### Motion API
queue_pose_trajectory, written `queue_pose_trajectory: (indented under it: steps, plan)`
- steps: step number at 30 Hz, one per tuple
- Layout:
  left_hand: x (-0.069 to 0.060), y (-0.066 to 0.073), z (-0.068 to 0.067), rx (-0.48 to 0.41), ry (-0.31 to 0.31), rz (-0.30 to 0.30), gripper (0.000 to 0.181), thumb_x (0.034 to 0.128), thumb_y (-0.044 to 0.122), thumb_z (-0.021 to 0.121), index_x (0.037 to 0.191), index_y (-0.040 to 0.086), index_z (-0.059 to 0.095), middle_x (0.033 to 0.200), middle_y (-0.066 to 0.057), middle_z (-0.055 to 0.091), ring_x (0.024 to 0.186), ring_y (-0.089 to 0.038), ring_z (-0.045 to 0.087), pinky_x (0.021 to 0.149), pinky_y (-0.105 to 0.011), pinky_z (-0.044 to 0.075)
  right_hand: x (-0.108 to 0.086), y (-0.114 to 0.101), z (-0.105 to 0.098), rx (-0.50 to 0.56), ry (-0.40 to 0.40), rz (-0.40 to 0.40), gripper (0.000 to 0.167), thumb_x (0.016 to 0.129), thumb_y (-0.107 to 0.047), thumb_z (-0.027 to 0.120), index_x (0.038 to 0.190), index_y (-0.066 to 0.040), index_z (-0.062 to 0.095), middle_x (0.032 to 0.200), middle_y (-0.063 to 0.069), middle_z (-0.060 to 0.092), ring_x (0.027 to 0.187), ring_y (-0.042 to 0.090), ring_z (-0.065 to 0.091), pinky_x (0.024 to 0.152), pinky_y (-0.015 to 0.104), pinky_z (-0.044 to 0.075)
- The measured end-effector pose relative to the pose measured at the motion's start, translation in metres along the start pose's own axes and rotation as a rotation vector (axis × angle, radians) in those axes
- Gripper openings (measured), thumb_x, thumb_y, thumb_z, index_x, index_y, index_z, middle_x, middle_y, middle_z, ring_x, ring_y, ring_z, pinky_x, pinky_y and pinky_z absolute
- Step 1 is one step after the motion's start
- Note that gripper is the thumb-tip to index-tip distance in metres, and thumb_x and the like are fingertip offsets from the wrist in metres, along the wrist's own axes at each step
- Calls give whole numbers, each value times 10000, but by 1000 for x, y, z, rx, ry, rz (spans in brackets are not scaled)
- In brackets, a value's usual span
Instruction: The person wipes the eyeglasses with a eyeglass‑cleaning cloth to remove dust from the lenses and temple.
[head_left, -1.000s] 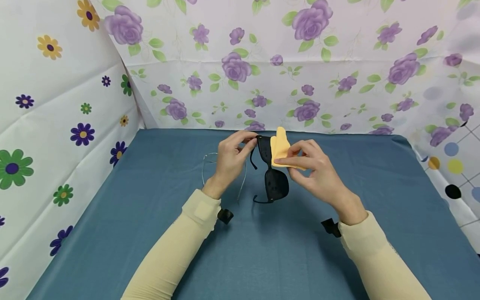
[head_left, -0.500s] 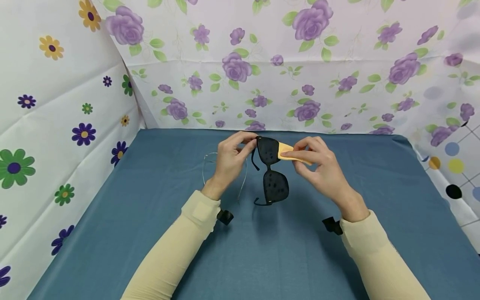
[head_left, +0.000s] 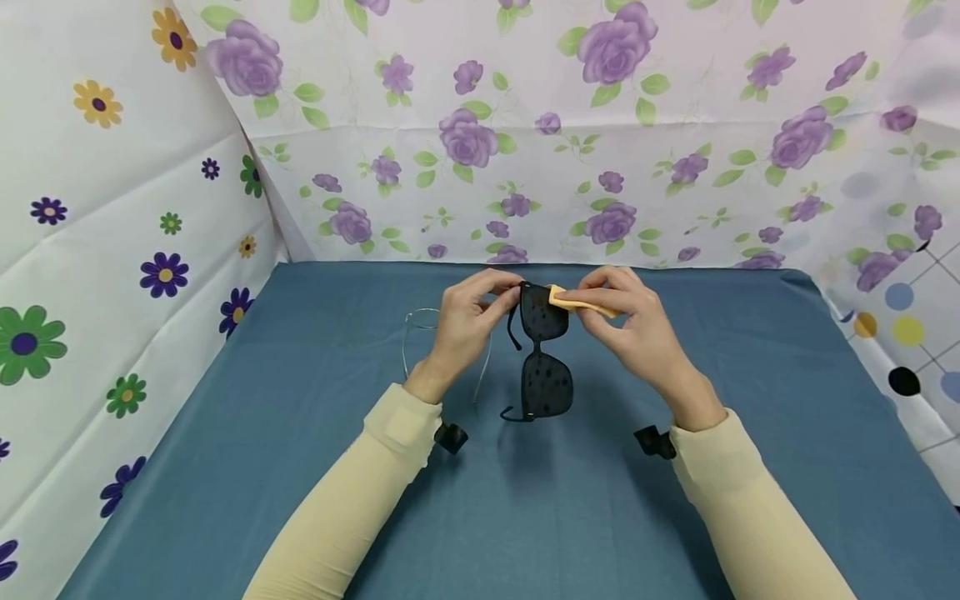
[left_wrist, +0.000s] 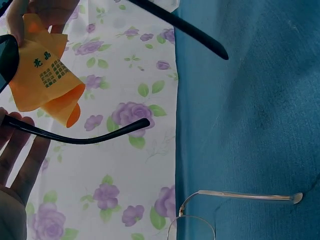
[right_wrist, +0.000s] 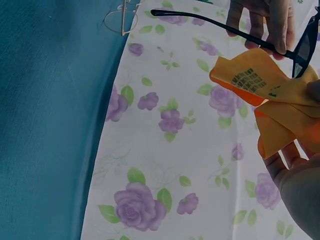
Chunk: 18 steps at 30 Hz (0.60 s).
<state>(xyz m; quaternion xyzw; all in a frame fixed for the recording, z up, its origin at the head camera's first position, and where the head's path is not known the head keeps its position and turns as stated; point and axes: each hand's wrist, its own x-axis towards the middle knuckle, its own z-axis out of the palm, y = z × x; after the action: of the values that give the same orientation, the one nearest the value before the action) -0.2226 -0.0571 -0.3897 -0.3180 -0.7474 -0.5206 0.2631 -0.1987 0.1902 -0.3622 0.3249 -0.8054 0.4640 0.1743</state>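
In head view, sunglasses (head_left: pixel 543 368) vertical, temples (head_left: pixel 511 327) leftward

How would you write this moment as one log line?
Left fingers: grip speckled black sunglasses; right fingers: hold printed yellow cloth at upper lens; thin wire eyeglasses: on blue tablecloth

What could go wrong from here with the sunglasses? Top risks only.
1. Slip: the left hand pinches the sunglasses at one end only, the other lens hanging free; pressure from the right hand might twist them loose.
2. Smears: dark spots show on both lenses, so the orange-yellow cloth may spread them if they are wet or greasy.
3. Knock: the wire-framed glasses sit partly behind the left hand and could get bumped.
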Motion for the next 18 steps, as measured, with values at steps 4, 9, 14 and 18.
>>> queue_pose_trajectory:
  steps: [4,9,14,18]
  plan:
    - [0,1,0,-16,-28,-13,152,1008,55,683,1132,6,758,1070,-128,734,940,-221,699,686,-293,609,2,-1,1,13,-10,-8,269,991,38,651,1168,-89,808,1109,46,633,1002,179,465,793,398,361]
    - [0,3,1,-19,-65,-25,150,1010,56,681,1129,14,763,1061,-110,737,930,-198,694,696,-278,608,3,-2,3,27,-23,-32,280,989,53,653,1179,-87,803,1098,44,637,998,189,465,803,405,348]
    - [0,5,2,6,-102,-10,150,1009,74,688,1131,38,766,1052,-85,737,920,-171,693,686,-256,599,5,-3,4,29,-38,-51,303,991,44,663,1215,-113,794,1076,24,644,963,193,470,804,408,336]
    - [-1,6,3,18,-131,1,159,1005,69,691,1144,40,763,1061,-84,737,930,-172,703,704,-239,598,6,-4,5,26,-48,-62,305,995,35,665,1227,-118,790,1071,20,651,981,189,492,820,409,350]
